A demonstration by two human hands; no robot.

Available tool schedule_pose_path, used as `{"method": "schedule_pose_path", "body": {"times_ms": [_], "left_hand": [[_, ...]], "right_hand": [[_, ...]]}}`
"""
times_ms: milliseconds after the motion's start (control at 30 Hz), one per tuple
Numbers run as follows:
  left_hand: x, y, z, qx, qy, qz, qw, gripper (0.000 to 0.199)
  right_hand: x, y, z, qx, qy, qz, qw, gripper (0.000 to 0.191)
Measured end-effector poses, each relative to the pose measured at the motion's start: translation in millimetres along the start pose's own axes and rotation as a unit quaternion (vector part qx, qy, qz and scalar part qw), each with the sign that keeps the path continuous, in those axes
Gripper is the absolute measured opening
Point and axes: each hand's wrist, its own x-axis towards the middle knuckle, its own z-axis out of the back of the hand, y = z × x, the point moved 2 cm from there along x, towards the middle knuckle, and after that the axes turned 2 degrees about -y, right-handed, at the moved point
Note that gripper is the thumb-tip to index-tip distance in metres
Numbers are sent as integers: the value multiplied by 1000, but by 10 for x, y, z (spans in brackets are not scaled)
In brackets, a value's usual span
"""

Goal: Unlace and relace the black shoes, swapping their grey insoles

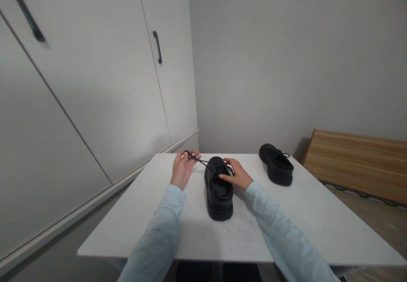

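One left hand (184, 167) pinching a black lace (199, 160), fingers partly open, shoe (219, 193) alongside.

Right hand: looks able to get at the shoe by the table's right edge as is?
Likely yes. Only bare table shows between the right hand and that shoe. It would first have to leave the near shoe, which it's touching.
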Motion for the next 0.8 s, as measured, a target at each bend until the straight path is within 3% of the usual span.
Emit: {"method": "schedule_pose_path", "body": {"times_ms": [233,400,533,667,800], "left_hand": [[-35,24,-57,159,76,-2,984,25],[-54,97,-88,339,153,8,928,22],[-74,110,-91,452,168,-56,874,12],[-79,145,-61,490,174,-55,852,8],[-72,175,-25,466,182,-59,864,10]], "right_hand": [[-3,8,-4,18,-1,-1,1000,60],[5,-31,-33,80,3,-3,997,62],[17,-87,-17,131,14,-22,991,65],[22,-145,39,141,23,-51,988,67],[25,-194,91,135,46,-60,988,62]]}}
